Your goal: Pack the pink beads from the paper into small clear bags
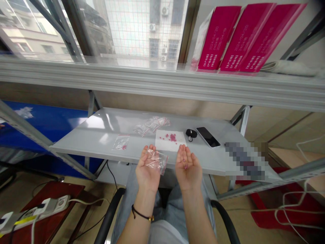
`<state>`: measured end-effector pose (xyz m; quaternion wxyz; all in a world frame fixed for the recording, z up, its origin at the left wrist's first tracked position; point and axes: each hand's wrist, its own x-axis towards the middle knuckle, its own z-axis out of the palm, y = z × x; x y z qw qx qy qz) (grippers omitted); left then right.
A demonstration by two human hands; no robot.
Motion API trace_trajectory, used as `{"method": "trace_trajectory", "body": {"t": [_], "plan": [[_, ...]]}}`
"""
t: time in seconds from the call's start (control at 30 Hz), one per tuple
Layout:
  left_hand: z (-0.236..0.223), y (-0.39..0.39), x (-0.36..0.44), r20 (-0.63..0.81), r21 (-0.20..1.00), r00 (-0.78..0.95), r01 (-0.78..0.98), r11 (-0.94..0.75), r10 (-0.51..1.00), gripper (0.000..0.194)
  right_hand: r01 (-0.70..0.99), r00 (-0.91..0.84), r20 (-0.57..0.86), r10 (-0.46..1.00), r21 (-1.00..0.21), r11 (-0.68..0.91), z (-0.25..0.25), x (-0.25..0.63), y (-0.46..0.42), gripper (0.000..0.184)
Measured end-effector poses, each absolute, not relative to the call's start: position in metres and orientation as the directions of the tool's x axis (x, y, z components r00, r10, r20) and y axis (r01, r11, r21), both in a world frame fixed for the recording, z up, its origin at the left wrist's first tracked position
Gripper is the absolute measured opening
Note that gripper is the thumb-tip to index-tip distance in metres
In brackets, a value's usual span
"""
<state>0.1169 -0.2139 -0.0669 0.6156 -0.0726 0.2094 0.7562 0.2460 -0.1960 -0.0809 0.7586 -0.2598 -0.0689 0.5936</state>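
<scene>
Hands apart, palms up: left hand (146,173) under clear plastic bag (157,161), right hand (188,169) cradling pink bead (186,166), just below white paper sheet (170,140).

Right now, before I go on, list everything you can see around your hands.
binders: three, magenta, upper shelf
shelf: one, grey, in front of you
paper sheet: one, white, on shelf
small beads: many, pink, on sheet
small zip bag: one, clear, pink contents, left of sheet
zip bags: several, clear, behind sheet
key fob: one, black, right of sheet
phone: one, black, right of fob
power strip: one, white, lower left
held zip bag: one, clear, on left hand
left hand: palm up, black cord bracelet
right hand: palm up, pink beads
</scene>
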Motion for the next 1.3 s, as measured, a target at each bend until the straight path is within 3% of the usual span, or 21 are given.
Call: {"method": "trace_trajectory", "body": {"t": [0.1,0.3,0.53,0.8,1.0,1.3], "plan": [[-0.065,-0.194,0.104,-0.345,0.184,-0.219,-0.969,-0.163,0.913,0.027,-0.865,0.296,-0.152,0.943,-0.461,0.197,-0.054,0.271,-0.148,0.021],[-0.066,-0.147,0.125,-0.329,0.035,0.022,-0.999,0.036,0.944,0.026,-0.806,0.251,-0.196,0.948,-0.585,0.092,-0.046,0.279,-0.063,0.019],[-0.082,-0.125,0.171,-0.350,0.088,0.183,-0.970,0.226,0.919,0.015,-0.669,0.378,-0.141,0.915,-0.724,0.165,-0.078,0.269,-0.030,0.020],[-0.071,-0.125,0.172,-0.419,0.108,0.216,-0.953,0.284,0.882,0.015,-0.434,0.411,-0.005,0.912,-0.880,0.191,-0.105,0.261,-0.021,0.024],[-0.065,-0.126,0.174,-0.426,0.096,0.198,-0.960,0.261,0.883,0.013,-0.383,0.364,0.068,0.929,-0.898,0.216,-0.108,0.263,-0.024,0.028],[-0.071,-0.131,0.174,-0.398,0.120,0.171,-0.964,0.236,0.901,0.012,-0.449,0.411,0.120,0.904,-0.836,0.315,-0.090,0.264,-0.034,0.024]]}}
